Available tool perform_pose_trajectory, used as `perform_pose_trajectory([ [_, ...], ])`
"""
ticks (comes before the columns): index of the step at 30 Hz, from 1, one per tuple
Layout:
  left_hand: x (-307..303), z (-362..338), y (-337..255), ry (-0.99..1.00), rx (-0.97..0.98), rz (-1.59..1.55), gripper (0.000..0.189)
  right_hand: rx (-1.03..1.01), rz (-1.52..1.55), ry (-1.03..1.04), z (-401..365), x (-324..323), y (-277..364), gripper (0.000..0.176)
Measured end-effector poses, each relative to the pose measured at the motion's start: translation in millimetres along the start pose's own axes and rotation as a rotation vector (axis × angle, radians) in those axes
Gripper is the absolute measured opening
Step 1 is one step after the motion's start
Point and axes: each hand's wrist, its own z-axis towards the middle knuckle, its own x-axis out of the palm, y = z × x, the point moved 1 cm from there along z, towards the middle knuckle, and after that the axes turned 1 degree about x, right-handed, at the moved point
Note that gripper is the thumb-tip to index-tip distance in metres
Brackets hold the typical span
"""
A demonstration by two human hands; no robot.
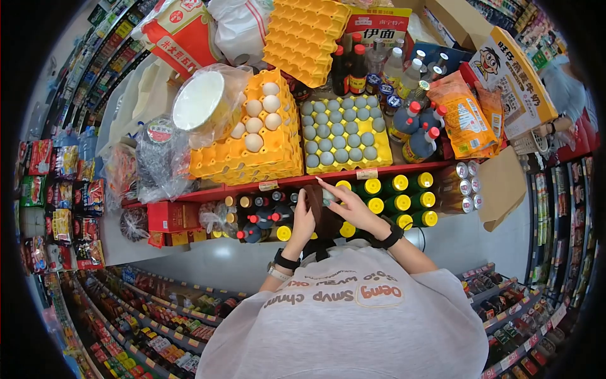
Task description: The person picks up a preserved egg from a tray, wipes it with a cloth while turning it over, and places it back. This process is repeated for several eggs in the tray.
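My left hand [302, 222] grips the edge of a dark brown bag [320, 218] held in front of the red shelf edge [271, 185]. My right hand [348, 205] is at the bag's mouth, fingers closed around what looks like a pale green egg [329, 196], index finger stretched towards the shelf. Just above the hands is a yellow tray of blue-green eggs [341, 136]. To its left, a stack of yellow trays [243, 161] carries several white eggs [260, 114]. Both wrists wear bands.
Yellow-capped green bottles [398, 196] and red-capped dark bottles [259, 221] fill the shelf below. A white bowl in plastic wrap [202, 101], empty yellow trays [303, 38], sauce bottles [353, 66], orange snack bags [464, 120] and cans [466, 184] crowd the top. Stocked shelves line both aisles.
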Motion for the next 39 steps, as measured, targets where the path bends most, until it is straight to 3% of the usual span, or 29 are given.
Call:
perform_pose_trajectory([
  [5, -4, 6, 24, -0.078, 0.044, 0.029, 0.037, -0.054, 0.078, 0.017, 5, 9, -16, 0.061],
  [8, -4, 6, 18, -0.085, 0.049, -0.008, 0.034, -0.003, 0.259, 0.029, 10, 9, -24, 0.054],
  [12, -15, 9, 27, -0.054, -0.054, -0.119, 0.031, 0.109, 0.451, 0.122, 21, -5, -36, 0.046],
  [14, -24, 13, 34, -0.091, -0.051, -0.191, 0.031, 0.379, 0.573, 0.128, 27, -22, -32, 0.037],
  [16, -34, 16, 39, -0.13, -0.047, -0.265, 0.03, 0.315, 0.602, 0.02, 36, -41, -49, 0.041],
  [18, -45, 17, 42, -0.225, -0.074, -0.241, 0.034, 0.472, 0.698, -0.197, 50, -63, -71, 0.04],
  [20, -53, 17, 42, -0.25, -0.084, -0.277, 0.034, 0.384, 0.506, -0.374, 71, -89, -97, 0.044],
  [24, -63, 19, 44, -0.289, -0.126, -0.326, 0.033, 0.235, 0.204, -0.468, 116, -138, -153, 0.052],
  [27, -60, 21, 40, -0.263, -0.143, -0.357, 0.033, 0.195, -0.152, -0.669, 130, -150, -148, 0.049],
  [28, -56, 21, 36, -0.264, -0.155, -0.369, 0.033, 0.194, -0.15, -0.668, 135, -152, -154, 0.049],
  [30, -51, 23, 29, -0.272, -0.167, -0.377, 0.033, 0.124, -0.482, -0.558, 145, -152, -157, 0.043],
  [32, -49, 24, 26, -0.275, -0.194, -0.372, 0.033, 0.118, -0.439, -0.541, 146, -148, -157, 0.039],
  [39, -60, 20, 36, -0.331, -0.232, -0.283, 0.033, 0.131, -0.757, -0.564, 140, -135, -150, 0.039],
])
